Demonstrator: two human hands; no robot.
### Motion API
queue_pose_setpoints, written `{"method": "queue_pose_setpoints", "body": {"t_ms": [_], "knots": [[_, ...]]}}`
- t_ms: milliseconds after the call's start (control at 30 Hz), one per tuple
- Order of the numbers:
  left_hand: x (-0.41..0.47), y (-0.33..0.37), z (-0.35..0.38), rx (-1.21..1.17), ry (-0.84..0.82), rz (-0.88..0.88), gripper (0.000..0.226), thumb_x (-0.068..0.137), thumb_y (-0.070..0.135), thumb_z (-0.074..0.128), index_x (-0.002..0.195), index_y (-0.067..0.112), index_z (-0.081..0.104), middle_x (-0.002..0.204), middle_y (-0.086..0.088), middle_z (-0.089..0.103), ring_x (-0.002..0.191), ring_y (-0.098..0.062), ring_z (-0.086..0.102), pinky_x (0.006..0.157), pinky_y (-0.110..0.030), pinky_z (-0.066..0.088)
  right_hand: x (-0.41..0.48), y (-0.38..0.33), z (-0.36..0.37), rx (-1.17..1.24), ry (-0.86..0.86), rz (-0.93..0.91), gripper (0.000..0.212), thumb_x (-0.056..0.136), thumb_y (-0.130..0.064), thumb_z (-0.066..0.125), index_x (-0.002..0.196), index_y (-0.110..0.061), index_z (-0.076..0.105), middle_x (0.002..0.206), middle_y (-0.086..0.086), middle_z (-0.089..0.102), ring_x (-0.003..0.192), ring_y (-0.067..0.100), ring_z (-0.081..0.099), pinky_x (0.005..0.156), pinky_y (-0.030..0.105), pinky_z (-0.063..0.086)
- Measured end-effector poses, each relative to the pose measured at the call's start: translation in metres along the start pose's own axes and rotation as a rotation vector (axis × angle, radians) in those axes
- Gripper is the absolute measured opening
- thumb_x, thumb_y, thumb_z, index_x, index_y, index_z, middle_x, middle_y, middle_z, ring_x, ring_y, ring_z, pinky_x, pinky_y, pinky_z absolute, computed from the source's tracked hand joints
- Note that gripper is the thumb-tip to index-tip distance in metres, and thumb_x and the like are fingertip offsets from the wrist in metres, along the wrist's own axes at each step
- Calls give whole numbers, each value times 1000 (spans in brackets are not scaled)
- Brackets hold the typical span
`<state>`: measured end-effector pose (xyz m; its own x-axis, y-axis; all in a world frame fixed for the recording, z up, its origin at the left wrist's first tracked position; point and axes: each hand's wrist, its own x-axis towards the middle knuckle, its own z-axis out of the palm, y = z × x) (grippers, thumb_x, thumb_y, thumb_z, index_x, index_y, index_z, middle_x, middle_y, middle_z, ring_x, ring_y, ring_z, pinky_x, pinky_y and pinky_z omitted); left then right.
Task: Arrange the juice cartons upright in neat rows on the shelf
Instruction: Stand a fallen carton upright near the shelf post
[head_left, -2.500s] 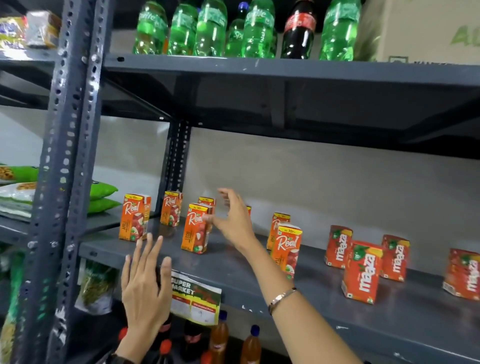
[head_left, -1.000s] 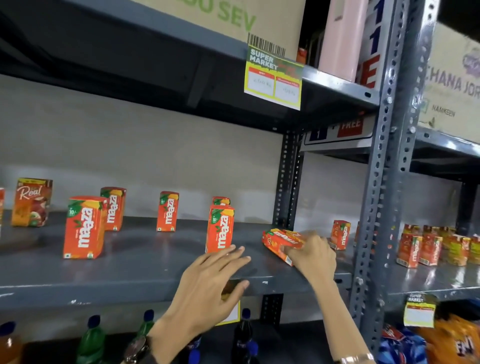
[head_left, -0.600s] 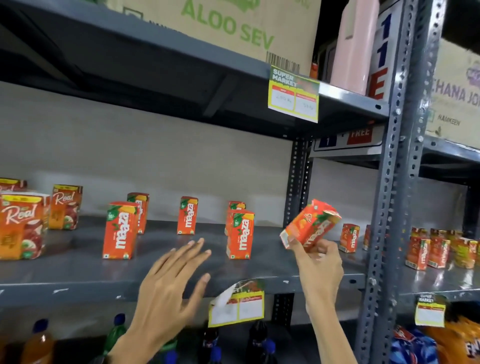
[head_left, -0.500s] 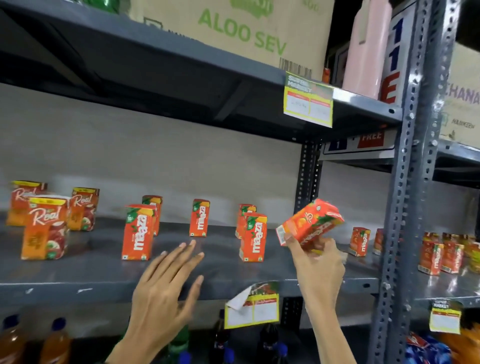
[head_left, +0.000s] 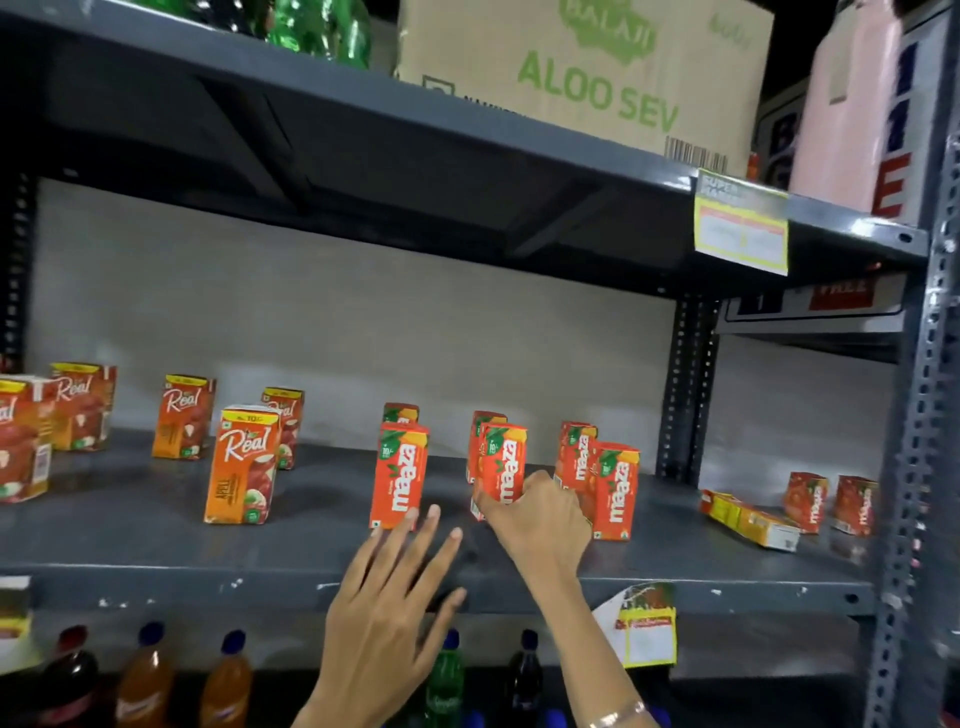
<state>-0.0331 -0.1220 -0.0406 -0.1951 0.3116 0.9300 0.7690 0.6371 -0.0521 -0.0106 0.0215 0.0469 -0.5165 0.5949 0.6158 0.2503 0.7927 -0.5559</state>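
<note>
My right hand (head_left: 537, 519) grips a red Maaza carton (head_left: 501, 462), held upright with its base on the grey shelf (head_left: 156, 545). It stands between another upright Maaza carton (head_left: 399, 475) on the left and a pair (head_left: 615, 488) on the right. My left hand (head_left: 387, 623) hovers open at the shelf's front edge, fingertips near the left Maaza carton. Several Real cartons (head_left: 241, 462) stand upright further left. One carton (head_left: 748, 519) lies on its side at the right end, beside two upright ones (head_left: 805, 501).
The upper shelf carries a cardboard box (head_left: 582, 73) and green bottles (head_left: 317, 26). A yellow price tag (head_left: 742, 228) hangs from it. Drink bottles (head_left: 145, 670) stand below. A perforated steel post (head_left: 909, 467) closes off the right side. A loose tag (head_left: 647, 623) dangles from the shelf edge.
My right hand has brought the carton down from mid-air, where it was tilted, and stood it upright on the shelf among the Maaza cartons. My view has shifted left.
</note>
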Motion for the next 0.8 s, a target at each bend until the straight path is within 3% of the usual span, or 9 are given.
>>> {"method": "queue_pose_setpoints", "body": {"t_ms": [133,333,467,533,633,733,800], "knots": [[-1,0,3,14,15,0,48,93,46,32,133,21,40,137,-4,46,130,-18,35,109,-34,19,0,4,1,-59,-21,-1,57,67,-61,65,96,-12,58,99,6,67,98,25,61,66,29,37],[-3,-1,6,-2,-7,-16,50,92,46,36,134,20,40,142,-5,42,131,-19,36,108,-37,26,1,6,3,-104,-43,-2,63,63,-63,68,98,-11,57,101,7,67,100,25,61,70,31,44],[-1,3,6,-69,43,-57,52,92,48,34,137,23,34,156,3,13,139,-17,21,114,-31,15,1,12,-5,-111,-83,-49,63,64,-63,68,102,-13,58,105,6,66,107,25,56,72,33,44],[4,11,4,-125,95,-85,51,92,48,33,137,23,33,156,6,7,141,-16,17,115,-29,13,1,19,-19,-39,-49,-84,63,66,-62,67,110,-18,57,110,0,64,109,20,54,73,32,44],[22,39,5,-214,190,-82,49,91,43,39,135,20,40,152,-3,25,139,-18,23,113,-31,19,3,44,-53,154,111,-123,56,66,-61,67,109,-28,56,100,-11,63,101,11,54,68,29,41],[42,82,11,-355,233,-68,49,86,35,48,133,21,42,145,-8,38,137,-18,30,108,-34,29,19,88,-89,312,343,-152,47,64,-56,72,99,-28,59,91,-14,62,89,10,58,70,33,48],[54,113,20,-443,198,-28,48,87,34,49,133,22,45,143,-4,42,135,-16,33,107,-32,31,42,124,-108,374,385,-61,44,64,-47,77,99,-25,60,92,-10,62,90,14,60,76,35,50]]}}
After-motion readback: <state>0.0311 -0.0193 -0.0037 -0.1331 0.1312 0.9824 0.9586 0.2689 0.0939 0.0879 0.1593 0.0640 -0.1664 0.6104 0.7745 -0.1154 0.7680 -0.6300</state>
